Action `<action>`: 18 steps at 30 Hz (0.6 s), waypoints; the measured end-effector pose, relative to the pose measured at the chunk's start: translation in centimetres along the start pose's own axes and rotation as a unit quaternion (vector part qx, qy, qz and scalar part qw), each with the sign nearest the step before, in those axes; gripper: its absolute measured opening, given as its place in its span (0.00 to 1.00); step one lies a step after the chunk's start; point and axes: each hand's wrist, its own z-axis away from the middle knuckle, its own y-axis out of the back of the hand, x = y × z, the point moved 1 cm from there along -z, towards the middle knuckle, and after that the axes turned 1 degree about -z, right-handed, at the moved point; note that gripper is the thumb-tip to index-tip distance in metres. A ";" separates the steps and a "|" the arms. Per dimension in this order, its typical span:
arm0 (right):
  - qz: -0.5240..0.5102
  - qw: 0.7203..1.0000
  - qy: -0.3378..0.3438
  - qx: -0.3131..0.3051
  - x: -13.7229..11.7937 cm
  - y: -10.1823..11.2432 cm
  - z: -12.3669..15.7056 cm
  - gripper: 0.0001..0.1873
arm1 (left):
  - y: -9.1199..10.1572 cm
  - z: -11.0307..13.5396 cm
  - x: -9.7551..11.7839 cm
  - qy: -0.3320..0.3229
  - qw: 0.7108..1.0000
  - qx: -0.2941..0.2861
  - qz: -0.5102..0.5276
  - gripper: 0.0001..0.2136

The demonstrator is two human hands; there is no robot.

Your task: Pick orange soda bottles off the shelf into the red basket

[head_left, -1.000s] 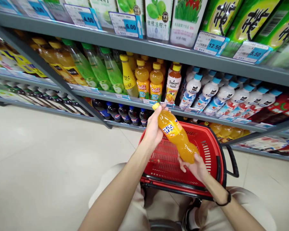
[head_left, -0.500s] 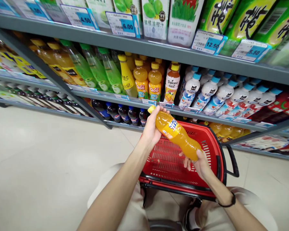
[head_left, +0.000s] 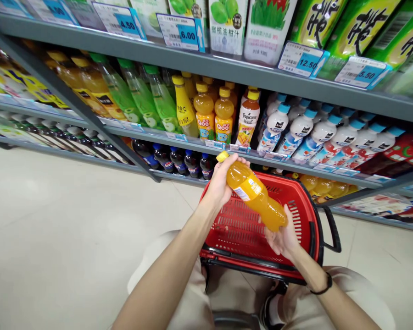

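A bottle of orange soda (head_left: 256,195) with a yellow cap lies tilted across both my hands, its cap end to the upper left. My left hand (head_left: 223,176) is wrapped round the neck end. At the base, my right hand (head_left: 282,236) cups the bottle from below, fingers curled against it. The label's white barcode patch faces up. Beneath the bottle is a red shopping basket (head_left: 223,250) with slotted walls, a black rim and a black handle (head_left: 332,229).
Grey shelves (head_left: 192,57) run across in front, with Qoo bottles (head_left: 223,117), a Tropicana bottle (head_left: 248,119), green bottles (head_left: 161,98) and white bottles with blue caps (head_left: 273,128). Dark cola bottles (head_left: 177,160) stand on the bottom shelf. My knees flank the basket above a tiled floor (head_left: 72,220).
The bottle has rolled in my hands, so the barcode side now shows instead of the brand lettering. My right hand has turned further under the base.
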 end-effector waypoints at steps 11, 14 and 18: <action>0.079 0.977 0.198 0.019 -1.4 -0.8 0.1 0.34 | 0.5 -0.8 0.4 -0.011 0.994 0.096 0.045 0.15; 0.129 0.958 0.253 0.023 -1.4 -0.2 0.0 0.33 | 0.6 -0.9 0.4 -0.007 0.994 0.102 0.047 0.15; 0.130 0.959 0.253 -0.004 -1.0 0.7 -0.1 0.34 | 0.3 -0.6 0.4 -0.009 0.997 0.074 0.031 0.17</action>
